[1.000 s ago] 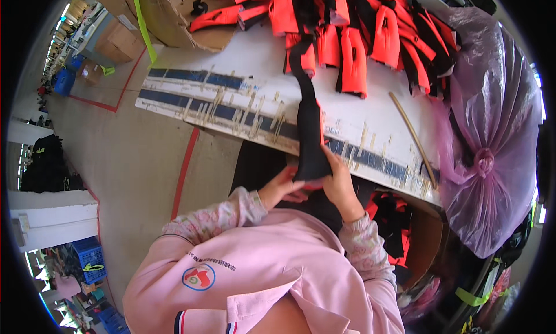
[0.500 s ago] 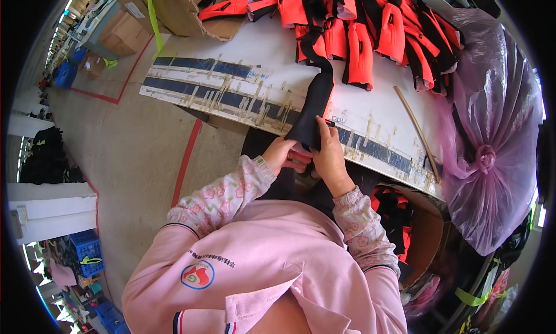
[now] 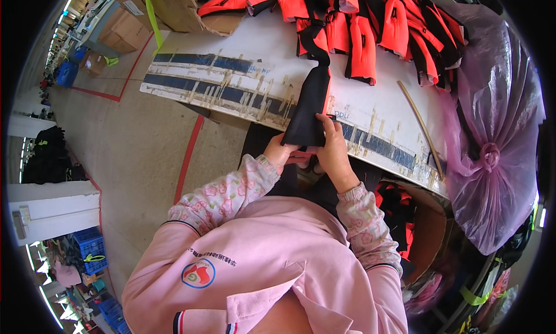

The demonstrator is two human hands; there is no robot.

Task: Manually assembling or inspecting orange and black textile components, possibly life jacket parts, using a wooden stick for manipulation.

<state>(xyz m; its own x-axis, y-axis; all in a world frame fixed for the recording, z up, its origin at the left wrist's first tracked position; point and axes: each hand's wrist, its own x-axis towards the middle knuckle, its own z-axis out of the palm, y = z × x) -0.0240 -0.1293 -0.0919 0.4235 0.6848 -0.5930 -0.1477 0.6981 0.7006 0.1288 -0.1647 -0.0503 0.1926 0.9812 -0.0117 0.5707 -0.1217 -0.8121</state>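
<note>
While bare right hand clamps fingers on black-and-orange fabric piece, frame centre, bare left hand at lower edge, finger grip unclear.

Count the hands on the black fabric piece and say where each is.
2: the left hand at the lower-left corner of the black fabric piece, partly hidden beneath it, and the right hand at its lower right edge. No others show.

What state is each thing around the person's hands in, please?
Black-and-orange piece: held
Right hand: closed on the piece's right edge
Left hand: at its near end, grip partly hidden
Orange-and-black pieces: heaped
Table: worn, taped
Stick: lying flat
Purple bag: knotted shut
Lower cardboard box: open
</note>
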